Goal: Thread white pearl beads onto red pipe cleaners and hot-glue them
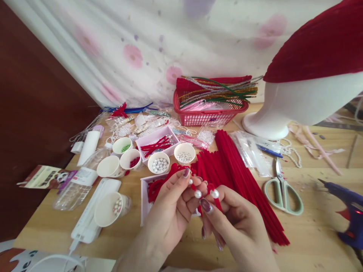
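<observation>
My left hand and my right hand meet over the wooden table, both pinched on a small red pipe-cleaner piece tipped with white pearl beads. One pearl sits at my left fingertips, another at my right thumb. Just behind my hands lies a bundle of long red pipe cleaners. A white tray with red curled pieces sits under my left hand.
Paper cups of beads and a pink tray stand at centre left. A red basket of glittery stems sits behind. Scissors, a blue glue gun and a white mannequin head with red hat are on the right.
</observation>
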Available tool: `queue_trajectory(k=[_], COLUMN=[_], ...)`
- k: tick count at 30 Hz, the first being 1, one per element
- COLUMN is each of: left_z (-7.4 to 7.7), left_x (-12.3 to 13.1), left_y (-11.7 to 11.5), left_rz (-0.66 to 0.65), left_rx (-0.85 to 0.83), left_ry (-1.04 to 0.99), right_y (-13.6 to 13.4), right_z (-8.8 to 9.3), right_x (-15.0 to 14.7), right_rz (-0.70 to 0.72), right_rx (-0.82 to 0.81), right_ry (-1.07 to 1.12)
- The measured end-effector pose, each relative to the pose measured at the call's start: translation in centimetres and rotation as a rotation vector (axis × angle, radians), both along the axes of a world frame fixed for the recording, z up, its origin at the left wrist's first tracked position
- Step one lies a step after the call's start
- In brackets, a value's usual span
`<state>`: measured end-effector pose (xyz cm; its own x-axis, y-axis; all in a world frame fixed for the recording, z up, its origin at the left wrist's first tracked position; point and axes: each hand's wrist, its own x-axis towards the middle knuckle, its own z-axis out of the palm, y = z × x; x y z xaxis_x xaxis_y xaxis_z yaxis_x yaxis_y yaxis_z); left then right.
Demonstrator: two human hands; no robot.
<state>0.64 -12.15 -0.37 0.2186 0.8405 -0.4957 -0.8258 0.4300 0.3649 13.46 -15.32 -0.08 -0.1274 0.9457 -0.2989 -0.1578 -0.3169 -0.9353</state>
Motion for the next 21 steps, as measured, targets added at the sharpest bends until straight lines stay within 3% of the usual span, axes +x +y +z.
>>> queue_trajectory(k=[13, 21], left_z=[0.1, 1.2], left_x=[0.4, 1.0], left_y=[-0.6, -0.4], left_rz=[0.02, 0.067], left_rx=[-0.063, -0.275], left_ry=[-0.049, -0.029], right_y=[-0.3, -0.4], right_z=[-0.4, -0.6], right_x=[0.1, 0.4], right_rz=[-0.036, -0.005], right_rx=[0.039, 0.03], right_ry=[-0.011, 0.014])
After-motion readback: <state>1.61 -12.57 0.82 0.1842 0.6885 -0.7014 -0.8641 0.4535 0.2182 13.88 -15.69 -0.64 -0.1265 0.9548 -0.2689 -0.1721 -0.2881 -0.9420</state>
